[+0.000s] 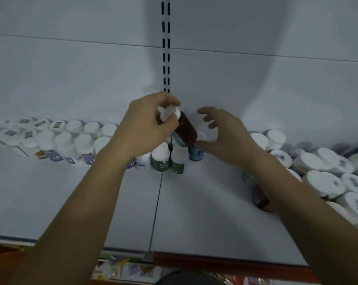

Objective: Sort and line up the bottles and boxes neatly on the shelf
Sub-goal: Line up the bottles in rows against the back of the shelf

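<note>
My left hand point(145, 124) grips the white cap of a dark brown bottle point(187, 130) and holds it tilted above the middle of the white shelf point(194, 212). My right hand point(225, 136) hovers just right of that bottle, fingers spread and curved, its thumb near the bottle's base and a blue-labelled bottle point(196, 154). Two green-labelled bottles point(161, 159) stand below the hands. Rows of white-capped bottles point(67, 138) run along the back left.
A crowded cluster of white-capped bottles point(328, 173) fills the right side, and a dark brown bottle point(262, 199) lies partly hidden under my right forearm. A slotted upright point(165, 48) runs up the back panel. A lower shelf with colourful packets point(133, 270) shows below the front edge.
</note>
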A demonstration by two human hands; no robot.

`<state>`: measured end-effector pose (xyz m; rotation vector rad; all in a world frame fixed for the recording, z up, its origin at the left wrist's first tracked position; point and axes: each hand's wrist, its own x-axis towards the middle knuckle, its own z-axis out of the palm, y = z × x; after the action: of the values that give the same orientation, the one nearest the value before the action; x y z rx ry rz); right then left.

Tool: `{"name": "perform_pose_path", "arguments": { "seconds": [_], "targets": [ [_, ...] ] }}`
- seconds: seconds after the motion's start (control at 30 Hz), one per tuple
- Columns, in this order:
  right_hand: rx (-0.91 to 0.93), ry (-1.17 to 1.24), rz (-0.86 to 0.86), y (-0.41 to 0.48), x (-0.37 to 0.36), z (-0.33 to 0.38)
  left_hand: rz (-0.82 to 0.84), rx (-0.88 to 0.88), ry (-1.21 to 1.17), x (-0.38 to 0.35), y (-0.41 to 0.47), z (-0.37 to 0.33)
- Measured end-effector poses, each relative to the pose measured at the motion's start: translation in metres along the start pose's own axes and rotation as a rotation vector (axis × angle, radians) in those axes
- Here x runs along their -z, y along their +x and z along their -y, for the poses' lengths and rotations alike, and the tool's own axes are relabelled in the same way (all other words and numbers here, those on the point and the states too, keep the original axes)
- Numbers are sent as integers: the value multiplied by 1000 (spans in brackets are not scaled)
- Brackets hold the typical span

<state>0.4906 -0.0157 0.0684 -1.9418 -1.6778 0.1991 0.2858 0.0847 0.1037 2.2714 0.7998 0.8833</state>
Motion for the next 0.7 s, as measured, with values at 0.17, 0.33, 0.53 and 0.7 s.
{"name": "perform_pose_path", "arguments": {
  "seconds": [0.17, 0.33, 0.53, 0.7],
  "targets": [
    [-20, 226, -15, -31, -17, 6, 100, -71, -15, -20, 10, -6],
    [-30, 386, -181, -51, -33, -1, 272, -61, -47, -34, 6, -2],
    [-239, 302, -258, -72, -77, -26, 156, -71, 184, -27, -1, 24],
    [-365, 309, -227, -64, -100, -28, 354, -56, 345, -41, -10, 34]
  ]
}}
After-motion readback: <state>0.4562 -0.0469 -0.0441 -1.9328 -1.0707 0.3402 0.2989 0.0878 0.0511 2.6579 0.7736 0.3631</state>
